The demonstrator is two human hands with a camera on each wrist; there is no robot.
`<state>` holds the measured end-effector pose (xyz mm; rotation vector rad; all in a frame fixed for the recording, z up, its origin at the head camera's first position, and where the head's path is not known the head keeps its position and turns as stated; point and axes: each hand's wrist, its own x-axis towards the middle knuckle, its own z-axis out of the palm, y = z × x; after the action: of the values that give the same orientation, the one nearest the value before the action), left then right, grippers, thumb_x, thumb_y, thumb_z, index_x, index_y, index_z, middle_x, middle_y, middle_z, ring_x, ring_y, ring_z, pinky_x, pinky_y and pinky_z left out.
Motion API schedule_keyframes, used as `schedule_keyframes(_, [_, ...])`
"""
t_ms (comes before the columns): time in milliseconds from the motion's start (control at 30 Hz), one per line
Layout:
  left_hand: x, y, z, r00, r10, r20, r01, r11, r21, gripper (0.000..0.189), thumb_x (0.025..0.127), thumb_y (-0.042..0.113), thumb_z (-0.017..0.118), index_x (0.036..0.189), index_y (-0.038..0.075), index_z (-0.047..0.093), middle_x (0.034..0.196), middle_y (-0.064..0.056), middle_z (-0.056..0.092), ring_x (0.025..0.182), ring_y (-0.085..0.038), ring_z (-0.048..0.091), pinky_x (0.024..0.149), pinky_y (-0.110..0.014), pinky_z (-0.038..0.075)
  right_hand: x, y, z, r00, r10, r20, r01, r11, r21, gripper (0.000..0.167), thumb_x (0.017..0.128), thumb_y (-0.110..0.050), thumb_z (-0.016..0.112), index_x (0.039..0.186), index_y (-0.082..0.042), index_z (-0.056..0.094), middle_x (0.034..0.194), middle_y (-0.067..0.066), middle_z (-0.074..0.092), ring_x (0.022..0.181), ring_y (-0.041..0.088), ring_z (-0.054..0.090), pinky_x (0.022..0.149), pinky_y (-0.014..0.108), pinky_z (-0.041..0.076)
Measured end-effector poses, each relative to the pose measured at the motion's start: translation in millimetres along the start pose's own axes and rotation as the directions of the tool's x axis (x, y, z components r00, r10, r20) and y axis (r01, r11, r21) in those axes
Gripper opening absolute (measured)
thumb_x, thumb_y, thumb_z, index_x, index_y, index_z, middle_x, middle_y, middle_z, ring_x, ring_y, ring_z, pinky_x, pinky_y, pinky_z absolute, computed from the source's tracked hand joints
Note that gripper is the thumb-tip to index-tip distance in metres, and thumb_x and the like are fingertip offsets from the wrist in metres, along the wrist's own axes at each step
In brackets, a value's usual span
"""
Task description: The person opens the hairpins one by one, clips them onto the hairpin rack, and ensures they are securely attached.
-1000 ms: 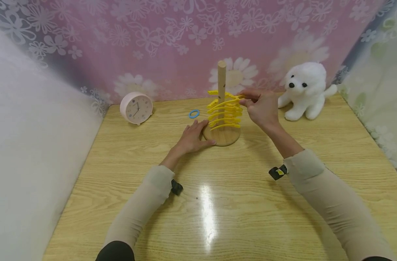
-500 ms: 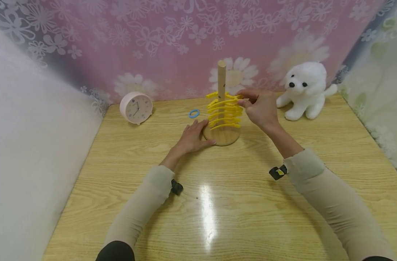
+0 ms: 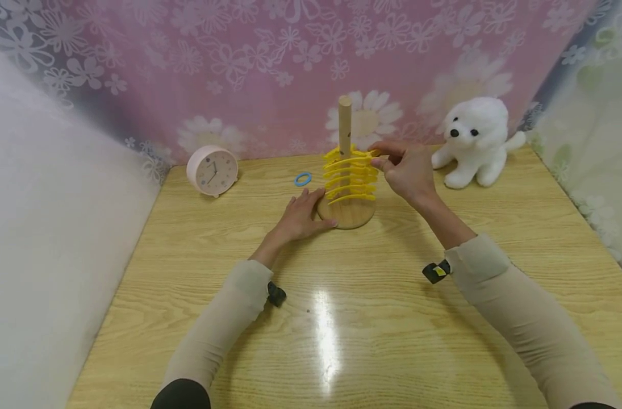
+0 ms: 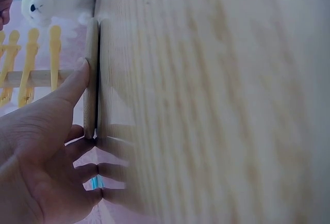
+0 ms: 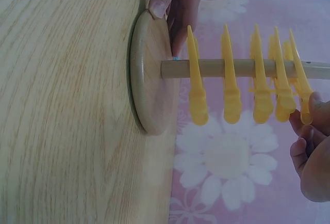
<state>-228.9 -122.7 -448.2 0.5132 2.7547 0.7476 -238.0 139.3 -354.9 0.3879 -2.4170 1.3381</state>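
Note:
Several yellow hair clips [image 5: 231, 79] are clipped one above another on an upright wooden post [image 3: 345, 122]. The post rises from a round wooden base [image 3: 347, 215]. My right hand [image 3: 409, 170] pinches the end of the topmost clip [image 5: 300, 82] between thumb and fingertips, while that clip lies across the post. At the base's left edge my left hand [image 3: 301, 217] rests with its fingers spread. Its thumb [image 4: 77, 82] presses on the rim, and the other fingers reach round the side, touching the table.
A blue ring [image 3: 303, 179] lies behind the left hand. The pink clock [image 3: 212, 170] stands at the back left, and a white plush dog [image 3: 476, 142] sits at the back right. A pink floral curtain [image 3: 270, 74] hangs behind the table [image 3: 229, 227].
The topmost clip, held by my right hand, has lowered and its open end has closed in toward the post. The right hand has shifted only slightly; the left stays on the base.

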Motion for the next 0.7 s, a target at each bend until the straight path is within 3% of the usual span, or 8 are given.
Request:
schedule_keyframes(300, [-0.1, -0.4, 0.6, 1.0, 0.008, -0.013, -0.008, 1.0, 0.006, 0.093, 0.096, 0.058, 0.069, 0.167, 0.018, 0.023, 0.172, -0.005, 0.026, 0.162, -0.03, 0.006, 0.13, -0.05, 0.002, -1.5, 1, -3, 0.999, -0.013, 0.045, 0.013, 1.0, -0.002, 0.024, 0.097, -0.013, 0.075, 0.121, -0.01, 0.079, 0.096, 0.013, 0.078, 0.058, 0.019, 0.052, 0.046, 0.023, 0.033])
schedule_keyframes(500, [0.1, -0.1, 1.0, 1.0, 0.008, -0.013, -0.008, 1.0, 0.005, 0.094, 0.096, 0.057, 0.069, 0.167, 0.018, 0.024, 0.171, -0.006, 0.026, 0.161, -0.031, 0.007, 0.13, -0.051, 0.002, -1.7, 8, -6, 0.995, -0.033, 0.096, 0.032, 0.999, 0.012, 0.03, 0.1, -0.021, 0.073, 0.128, -0.012, 0.075, 0.099, 0.011, 0.074, 0.079, 0.017, 0.062, 0.069, 0.019, 0.049])
schedule_keyframes(700, [-0.8, 1.5, -0.4, 1.0, 0.008, -0.013, -0.008, 1.0, 0.003, 0.093, 0.096, 0.057, 0.069, 0.167, 0.017, 0.024, 0.171, -0.006, 0.026, 0.161, -0.031, 0.007, 0.13, -0.051, 0.002, -2.5, 11, -7, 0.993, -0.018, 0.117, 0.012, 0.998, 0.055, 0.033, 0.101, -0.026, 0.072, 0.131, -0.014, 0.073, 0.106, 0.009, 0.073, 0.087, 0.018, 0.062, 0.077, 0.021, 0.05])
